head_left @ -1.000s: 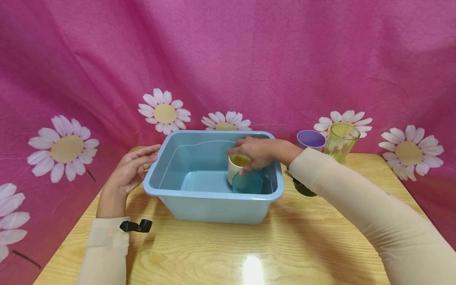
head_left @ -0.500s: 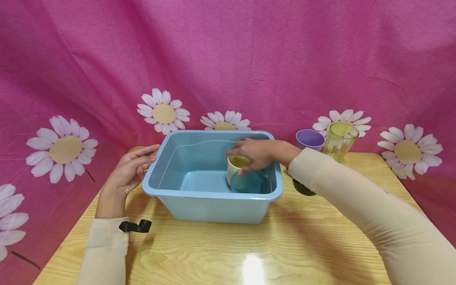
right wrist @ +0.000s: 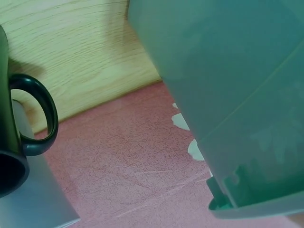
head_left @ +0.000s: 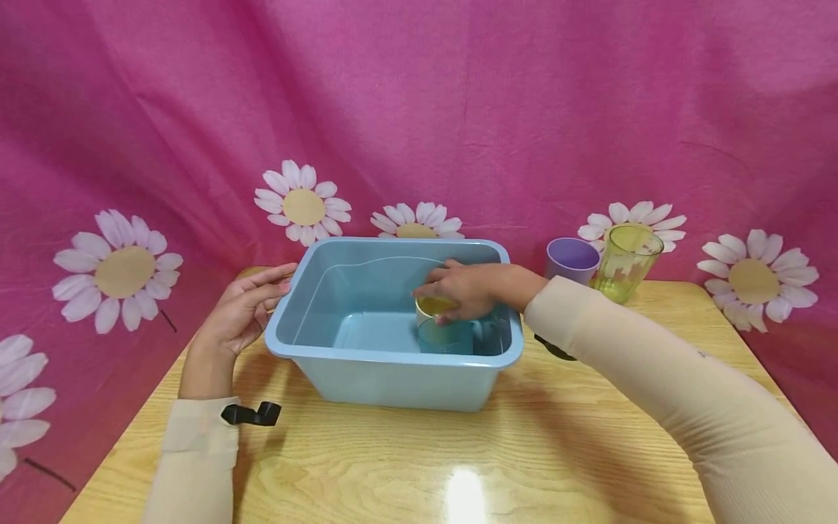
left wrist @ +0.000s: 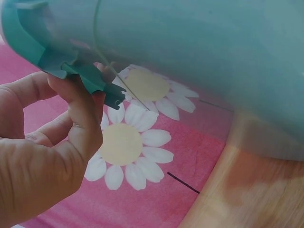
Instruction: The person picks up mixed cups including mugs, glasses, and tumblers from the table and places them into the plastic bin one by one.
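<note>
My right hand (head_left: 470, 291) reaches over the right wall into a light blue plastic tub (head_left: 393, 356). Its thumb and fingers grip the rim of a cream cup (head_left: 423, 318) with a yellow inside, which the hand partly covers. A translucent teal cup (head_left: 447, 339) is just in front of that cup, inside the tub. At the tub's left end, my left hand (head_left: 241, 311) holds the rim. The left wrist view shows the fingers (left wrist: 76, 107) curled at the rim's underside. The right hand is hidden behind the tub wall (right wrist: 228, 95) in the right wrist view.
Right of the tub stand a purple cup (head_left: 572, 258) and a tall clear yellow-green tumbler (head_left: 627, 266). A black mug (right wrist: 35, 114) with a handle shows in the right wrist view. A pink flowered cloth (head_left: 419, 109) hangs behind the wooden table (head_left: 366, 466).
My right hand has dipped slightly lower in the tub with the cream cup. The teal cup has shifted a little left. My left hand stays at the rim.
</note>
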A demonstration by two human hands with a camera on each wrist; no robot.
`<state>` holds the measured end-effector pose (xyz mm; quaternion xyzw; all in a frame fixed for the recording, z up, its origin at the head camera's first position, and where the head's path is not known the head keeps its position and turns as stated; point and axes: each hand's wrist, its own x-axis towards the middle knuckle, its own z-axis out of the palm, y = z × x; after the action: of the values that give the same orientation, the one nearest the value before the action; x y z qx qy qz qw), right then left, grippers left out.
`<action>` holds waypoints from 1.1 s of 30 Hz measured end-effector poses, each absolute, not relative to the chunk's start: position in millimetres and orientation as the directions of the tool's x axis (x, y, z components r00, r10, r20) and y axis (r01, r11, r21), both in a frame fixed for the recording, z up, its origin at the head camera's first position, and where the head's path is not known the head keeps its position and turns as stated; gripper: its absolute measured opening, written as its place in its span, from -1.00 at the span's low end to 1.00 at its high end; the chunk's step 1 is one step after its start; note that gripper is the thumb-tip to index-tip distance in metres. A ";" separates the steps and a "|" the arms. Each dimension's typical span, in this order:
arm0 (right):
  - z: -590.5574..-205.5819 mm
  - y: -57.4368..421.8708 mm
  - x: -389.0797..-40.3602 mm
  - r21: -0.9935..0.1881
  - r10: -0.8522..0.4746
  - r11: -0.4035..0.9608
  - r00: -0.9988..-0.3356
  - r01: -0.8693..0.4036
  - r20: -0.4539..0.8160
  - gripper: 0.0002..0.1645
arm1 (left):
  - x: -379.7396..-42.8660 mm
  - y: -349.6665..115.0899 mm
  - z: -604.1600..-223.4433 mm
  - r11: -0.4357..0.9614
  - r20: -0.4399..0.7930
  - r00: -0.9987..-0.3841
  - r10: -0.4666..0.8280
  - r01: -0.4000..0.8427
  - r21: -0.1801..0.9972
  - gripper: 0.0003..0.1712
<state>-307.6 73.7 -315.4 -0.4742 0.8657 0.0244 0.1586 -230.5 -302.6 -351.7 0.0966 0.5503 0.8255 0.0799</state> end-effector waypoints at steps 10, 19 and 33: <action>-311.4 75.5 -307.1 -0.111 -0.802 0.571 -0.523 -0.814 -0.288 -0.18 | -231.5 -301.2 -350.6 -0.382 0.073 -0.966 0.247 -0.028 0.924 -0.60; -296.9 82.8 -307.0 -0.120 -0.824 0.554 -0.521 -0.824 -0.224 -0.28 | -230.5 -301.5 -351.5 -0.384 0.069 -0.968 0.242 -0.030 0.923 -0.60; -270.1 102.7 -303.7 -0.120 -0.857 0.515 -0.508 -0.849 -0.085 -0.37 | -230.0 -303.4 -352.2 -0.403 0.067 -0.967 0.244 -0.038 0.914 -0.60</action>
<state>-303.7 102.7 -270.1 -0.4917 0.8677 -0.0313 0.0666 -230.0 -303.4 -352.2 0.0953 0.5398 0.8321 0.0849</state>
